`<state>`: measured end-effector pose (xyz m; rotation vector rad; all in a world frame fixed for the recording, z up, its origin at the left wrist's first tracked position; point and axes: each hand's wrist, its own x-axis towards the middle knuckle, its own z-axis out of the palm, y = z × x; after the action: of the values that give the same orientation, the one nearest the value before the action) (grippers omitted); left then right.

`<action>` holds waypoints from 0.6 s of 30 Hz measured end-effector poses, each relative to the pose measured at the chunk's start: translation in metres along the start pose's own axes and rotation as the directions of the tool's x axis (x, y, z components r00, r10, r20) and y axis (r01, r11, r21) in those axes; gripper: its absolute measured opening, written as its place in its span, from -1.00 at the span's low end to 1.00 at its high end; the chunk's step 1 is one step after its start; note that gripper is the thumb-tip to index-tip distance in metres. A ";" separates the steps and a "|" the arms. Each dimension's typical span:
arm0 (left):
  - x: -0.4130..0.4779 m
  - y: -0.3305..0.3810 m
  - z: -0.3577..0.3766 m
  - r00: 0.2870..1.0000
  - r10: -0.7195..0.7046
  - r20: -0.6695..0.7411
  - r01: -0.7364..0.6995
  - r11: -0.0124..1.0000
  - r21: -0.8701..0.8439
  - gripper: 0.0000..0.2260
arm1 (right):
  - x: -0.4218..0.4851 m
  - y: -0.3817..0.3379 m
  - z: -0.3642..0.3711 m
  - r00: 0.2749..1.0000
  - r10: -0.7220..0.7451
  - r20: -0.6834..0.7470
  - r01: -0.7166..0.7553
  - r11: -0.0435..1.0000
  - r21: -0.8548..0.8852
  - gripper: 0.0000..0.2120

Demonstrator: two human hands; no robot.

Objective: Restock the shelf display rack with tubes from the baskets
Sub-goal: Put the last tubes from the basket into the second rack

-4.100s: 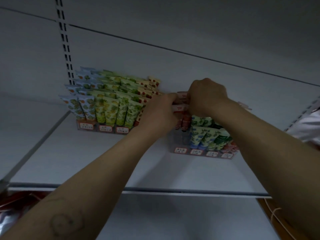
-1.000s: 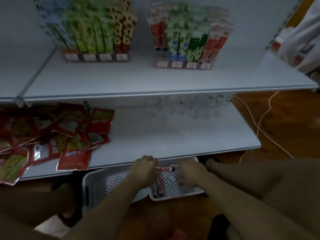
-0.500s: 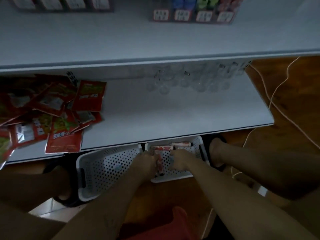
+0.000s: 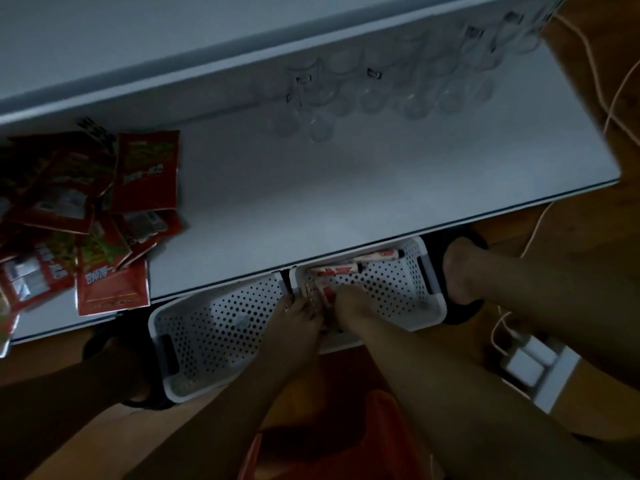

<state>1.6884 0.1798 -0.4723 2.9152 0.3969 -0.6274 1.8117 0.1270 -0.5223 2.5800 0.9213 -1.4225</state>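
A shop, dimly lit — white metal retail shelving (image 4: 346,188) carries a loose heap of red snack packets (image 4: 86,209) and rows of clear cups (image 4: 381,95), while perforated white stock baskets (image 4: 214,327), one with a few loose tubes (image 4: 337,270), sit on the wooden floor (image 4: 588,223) beneath.

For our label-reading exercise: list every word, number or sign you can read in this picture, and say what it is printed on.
Red packets on the shelf: white lettering, too blurred to read.
Tubes in the basket: red and white print, no legible words.
Nothing can be quoted.
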 end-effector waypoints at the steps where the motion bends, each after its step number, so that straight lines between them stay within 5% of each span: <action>1: 0.001 0.001 0.000 1.000 0.001 -0.011 0.000 1.000 0.017 -0.74 | 0.000 0.003 -0.001 1.000 0.010 0.013 -0.010 1.000 0.030 -0.78; 6: 0.012 0.013 -0.003 0.998 -0.008 0.058 0.000 0.990 0.141 -0.58 | 0.000 0.026 -0.008 0.999 0.054 0.006 -0.054 0.983 0.176 -0.86; 9: 0.023 0.028 -0.017 0.985 -0.016 0.170 0.000 0.996 0.095 -0.91 | -0.001 0.040 -0.011 0.998 0.067 -0.018 -0.060 0.959 0.276 -0.88; 15: 0.058 0.045 -0.009 0.895 -0.263 0.361 0.279 0.960 0.009 -0.85 | -0.009 0.056 -0.016 0.999 0.034 -0.016 -0.025 0.916 0.401 -0.83; 18: 0.068 0.049 -0.004 0.856 -0.270 0.440 0.323 0.945 -0.048 -0.78 | -0.006 0.058 -0.015 0.999 0.033 -0.020 -0.020 0.895 0.447 -0.79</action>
<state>1.7639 0.1490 -0.4936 2.5142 0.7999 -1.2121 1.8515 0.0818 -0.5224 2.9167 0.6109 -1.7750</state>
